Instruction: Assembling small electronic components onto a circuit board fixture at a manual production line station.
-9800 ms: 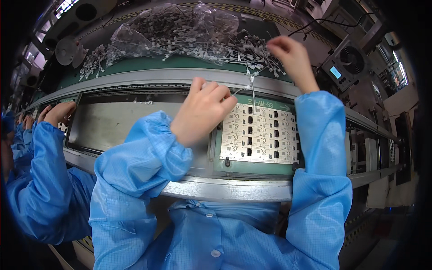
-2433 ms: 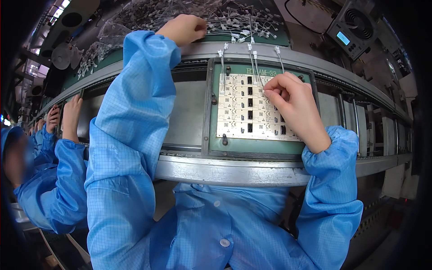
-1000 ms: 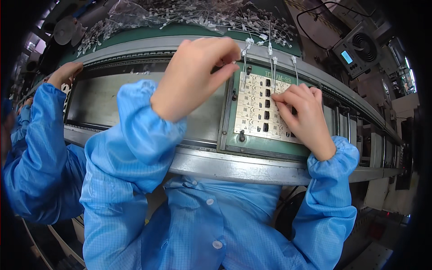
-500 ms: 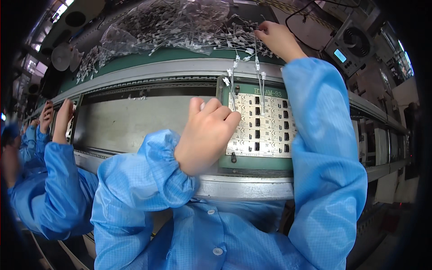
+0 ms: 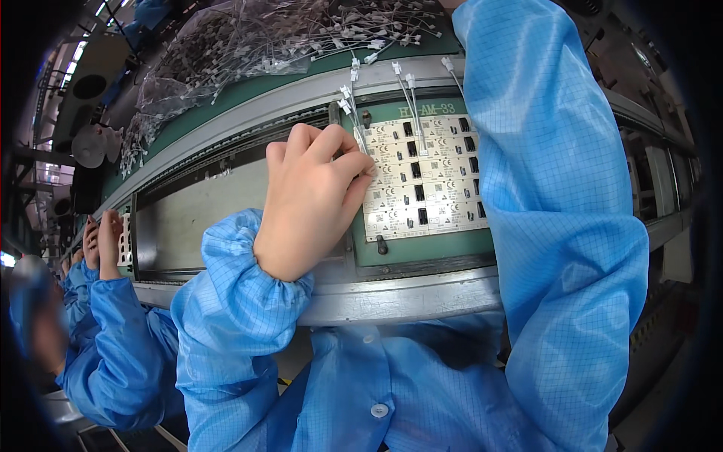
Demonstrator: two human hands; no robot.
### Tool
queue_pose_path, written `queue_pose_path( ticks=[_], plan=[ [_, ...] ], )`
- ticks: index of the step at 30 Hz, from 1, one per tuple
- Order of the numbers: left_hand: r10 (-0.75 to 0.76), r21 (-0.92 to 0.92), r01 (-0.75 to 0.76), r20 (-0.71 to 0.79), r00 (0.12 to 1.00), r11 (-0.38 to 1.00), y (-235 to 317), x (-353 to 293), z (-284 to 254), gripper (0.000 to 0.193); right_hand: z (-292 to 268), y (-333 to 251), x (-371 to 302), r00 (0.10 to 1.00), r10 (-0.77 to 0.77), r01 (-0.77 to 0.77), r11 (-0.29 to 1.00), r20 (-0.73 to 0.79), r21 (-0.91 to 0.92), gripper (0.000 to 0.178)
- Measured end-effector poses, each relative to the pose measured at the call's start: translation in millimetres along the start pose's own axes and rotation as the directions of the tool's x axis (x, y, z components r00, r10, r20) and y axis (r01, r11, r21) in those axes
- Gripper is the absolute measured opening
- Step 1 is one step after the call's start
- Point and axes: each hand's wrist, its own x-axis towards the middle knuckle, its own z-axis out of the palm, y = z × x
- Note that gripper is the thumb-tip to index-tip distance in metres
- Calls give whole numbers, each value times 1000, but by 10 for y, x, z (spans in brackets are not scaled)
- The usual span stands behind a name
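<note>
My left hand (image 5: 307, 197) is over the left edge of a panel of white circuit boards (image 5: 450, 215). Thumb and fingers are pinched together at that edge, and what they hold, if anything, is hidden. Thin white wires with small white plugs (image 5: 348, 99) run down to the panel beside those fingertips. Another pair of plugged wires (image 5: 415, 120) lies across the top of the panel, where black connectors (image 5: 419, 193) sit in columns. Only the sleeve of my right arm (image 5: 553, 173) shows, reaching up past the panel's right side; the hand is out of view.
A green fixture plate (image 5: 429, 256) carries the panel, between metal rails (image 5: 407, 297). Behind it lies a heap of white-plugged wires (image 5: 361, 34) with clear plastic bags (image 5: 188, 75). At the left, a co-worker's hands (image 5: 108, 242) are at the same line. One wire (image 5: 449, 66) crosses the far rail.
My right hand has left the view at the top. My left hand has turned, and its fingers now pinch at the panel's left edge. The whole view has shifted.
</note>
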Motion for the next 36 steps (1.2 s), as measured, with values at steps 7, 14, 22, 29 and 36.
queue_pose_path(
  ticks=[7,14,22,29,36],
  plan=[
    [93,-59,-89,74,993,994,-119,78,-40,7,-301,-349,-424,999,-50,50,999,-9,11,21],
    [62,-114,-27,316,947,993,-172,231,-108,10,-825,-237,-868,996,93,-87,965,-12,247,16],
    [56,55,-70,225,973,996,-26,191,-105,9,-1019,-358,-1383,982,124,-81,957,-142,278,17],
    [12,111,-4,-73,997,994,123,-150,39,9,-1118,-180,-1670,992,90,-53,934,-87,353,19],
    [41,24,-46,185,982,999,132,-121,-194,18,-1127,-253,-2105,995,-33,35,999,95,-21,17]
  ],
)
